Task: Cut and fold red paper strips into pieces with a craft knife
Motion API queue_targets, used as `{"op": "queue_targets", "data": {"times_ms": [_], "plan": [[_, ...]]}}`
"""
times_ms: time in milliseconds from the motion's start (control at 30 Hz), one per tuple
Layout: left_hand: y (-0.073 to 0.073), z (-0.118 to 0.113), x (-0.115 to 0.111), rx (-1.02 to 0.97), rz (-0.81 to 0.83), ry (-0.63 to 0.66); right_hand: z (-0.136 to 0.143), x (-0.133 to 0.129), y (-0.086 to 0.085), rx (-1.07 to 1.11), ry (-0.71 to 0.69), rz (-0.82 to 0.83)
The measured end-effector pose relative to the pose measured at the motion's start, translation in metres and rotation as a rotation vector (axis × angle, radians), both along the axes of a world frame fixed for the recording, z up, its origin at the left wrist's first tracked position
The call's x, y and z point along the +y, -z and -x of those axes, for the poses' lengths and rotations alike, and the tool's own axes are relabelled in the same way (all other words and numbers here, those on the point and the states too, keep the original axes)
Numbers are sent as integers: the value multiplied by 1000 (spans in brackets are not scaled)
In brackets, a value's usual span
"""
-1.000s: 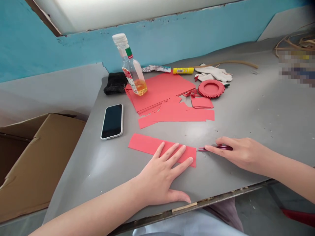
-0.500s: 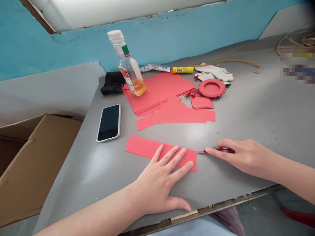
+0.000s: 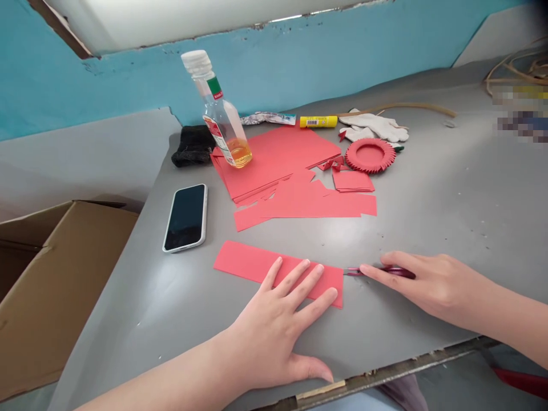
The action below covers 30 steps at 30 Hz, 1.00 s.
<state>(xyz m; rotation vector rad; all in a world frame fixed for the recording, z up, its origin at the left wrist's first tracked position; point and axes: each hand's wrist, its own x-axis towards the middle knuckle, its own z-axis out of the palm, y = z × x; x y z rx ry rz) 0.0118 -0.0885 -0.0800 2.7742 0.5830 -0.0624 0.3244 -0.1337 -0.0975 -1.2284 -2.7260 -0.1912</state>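
Note:
My left hand (image 3: 285,322) lies flat with fingers spread, pressing a folded strip of red paper (image 3: 248,261) onto the grey table. In my right hand (image 3: 432,285) is a slim utility knife (image 3: 396,272) with a dark red handle, its tip at the right end of the strip. My right index finger stretches along the knife. Beyond the strip are cut red paper scraps (image 3: 299,202), a stack of red sheets (image 3: 274,154), a small pile of red rectangles (image 3: 353,181) and a round red paper piece with a toothed rim (image 3: 370,155).
A glass bottle (image 3: 226,125) with amber liquid stands on the red sheets. Around them lie a phone (image 3: 186,217), a black cloth item (image 3: 192,146), a yellow glue stick (image 3: 318,121) and white gloves (image 3: 377,127). A cardboard box (image 3: 64,291) sits left of the table.
The view has shifted slightly. My left hand stays flat on the red strip, and the knife in my right hand remains at the strip's right end.

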Motion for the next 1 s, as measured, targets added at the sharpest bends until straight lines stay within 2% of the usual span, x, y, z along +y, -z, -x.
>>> {"op": "queue_targets", "data": {"times_ms": [400, 533, 667, 833, 933, 1000], "plan": [[1, 0, -1, -3, -5, -4, 3, -4, 3, 40, 50, -13], [-1, 2, 6, 0, -66, -6, -9, -3, -1, 56, 38, 25], [-5, 6, 27, -6, -150, -74, -35, 4, -8, 130, 83, 67], [-17, 5, 50, -74, -199, 42, -63, 18, -3, 161, 210, 10], [-29, 2, 58, 6, -160, 68, -59, 24, -3, 104, 230, 3], [-37, -2, 63, 101, -135, 7, -46, 27, -10, 105, 238, -23]]}}
